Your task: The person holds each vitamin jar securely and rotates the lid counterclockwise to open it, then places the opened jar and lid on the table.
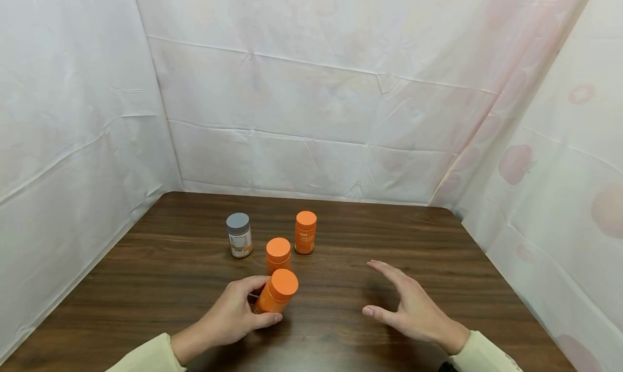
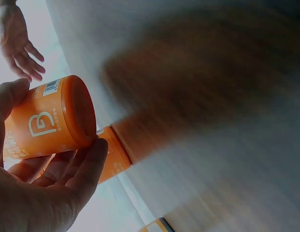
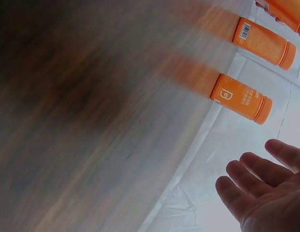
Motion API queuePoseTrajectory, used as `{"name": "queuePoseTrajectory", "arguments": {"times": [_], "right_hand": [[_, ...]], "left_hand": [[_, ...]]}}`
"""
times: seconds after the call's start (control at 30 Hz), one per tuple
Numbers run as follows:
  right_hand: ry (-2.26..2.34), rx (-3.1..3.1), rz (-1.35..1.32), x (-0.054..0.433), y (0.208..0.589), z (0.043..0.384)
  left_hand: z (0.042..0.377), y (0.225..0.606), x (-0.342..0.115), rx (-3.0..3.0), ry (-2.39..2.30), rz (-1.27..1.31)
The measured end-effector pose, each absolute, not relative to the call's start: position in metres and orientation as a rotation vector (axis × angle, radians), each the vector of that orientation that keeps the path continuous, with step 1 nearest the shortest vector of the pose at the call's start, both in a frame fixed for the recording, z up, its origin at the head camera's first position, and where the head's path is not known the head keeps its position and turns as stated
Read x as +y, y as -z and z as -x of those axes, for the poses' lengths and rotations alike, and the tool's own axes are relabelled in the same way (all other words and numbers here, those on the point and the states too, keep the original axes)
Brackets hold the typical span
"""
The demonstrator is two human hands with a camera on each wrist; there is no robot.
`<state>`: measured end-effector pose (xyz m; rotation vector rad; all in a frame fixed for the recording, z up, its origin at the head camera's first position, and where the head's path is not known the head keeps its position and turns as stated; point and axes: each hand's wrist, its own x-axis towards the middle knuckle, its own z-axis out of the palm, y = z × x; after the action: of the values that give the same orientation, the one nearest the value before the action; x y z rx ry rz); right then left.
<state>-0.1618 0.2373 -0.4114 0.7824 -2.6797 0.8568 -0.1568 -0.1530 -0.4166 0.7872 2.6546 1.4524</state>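
In the lower middle of the head view we see the left hand wrapped around an orange bottle, thumb on one side and fingers curled over the other, so its grip is full of that bottle; the bottle leans, its orange cap tipped up and toward the right of the frame; from the left wrist view we read a white letter B and a barcode on its side, and the fingers press just under the cap. Right behind it, a second orange bottle stands upright on the desk; a third orange bottle stands further up and slightly right; a grey-capped bottle with a pale label stands to the left of those two. The right hand hovers at lower right, well apart from the bottles, fingers spread and nearly straight, its grip wide and holding nothing. White sheeting walls in the desk on three sides.
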Motion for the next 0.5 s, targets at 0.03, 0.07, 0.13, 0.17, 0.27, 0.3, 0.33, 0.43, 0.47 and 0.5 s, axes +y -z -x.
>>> {"name": "queuePoseTrajectory", "arguments": {"times": [0.03, 0.07, 0.13, 0.17, 0.27, 0.3, 0.33, 0.43, 0.47, 0.5], "right_hand": [[-0.861, -2.677, -0.784, 0.237, 0.412, 0.162], [-0.865, -2.674, -0.784, 0.236, 0.412, 0.161], [-0.871, -2.670, -0.783, 0.235, 0.412, 0.161], [-0.877, -2.666, -0.783, 0.235, 0.411, 0.161], [-0.889, -2.656, -0.783, 0.234, 0.411, 0.160], [-0.891, -2.652, -0.785, 0.233, 0.411, 0.160], [-0.895, -2.648, -0.787, 0.233, 0.411, 0.160], [-0.901, -2.638, -0.794, 0.231, 0.412, 0.160], [-0.899, -2.635, -0.793, 0.231, 0.411, 0.160], [-0.897, -2.633, -0.792, 0.230, 0.411, 0.160]], "left_hand": [[0.157, 0.416, -0.152, 2.658, -1.451, -0.794], [0.157, 0.416, -0.151, 2.661, -1.452, -0.800], [0.158, 0.416, -0.148, 2.670, -1.451, -0.812], [0.158, 0.416, -0.146, 2.673, -1.453, -0.815], [0.158, 0.417, -0.142, 2.669, -1.454, -0.815], [0.158, 0.417, -0.141, 2.669, -1.452, -0.816], [0.158, 0.417, -0.140, 2.668, -1.451, -0.815], [0.159, 0.417, -0.137, 2.666, -1.445, -0.824], [0.159, 0.417, -0.136, 2.668, -1.441, -0.832], [0.159, 0.417, -0.135, 2.668, -1.438, -0.841]]}}
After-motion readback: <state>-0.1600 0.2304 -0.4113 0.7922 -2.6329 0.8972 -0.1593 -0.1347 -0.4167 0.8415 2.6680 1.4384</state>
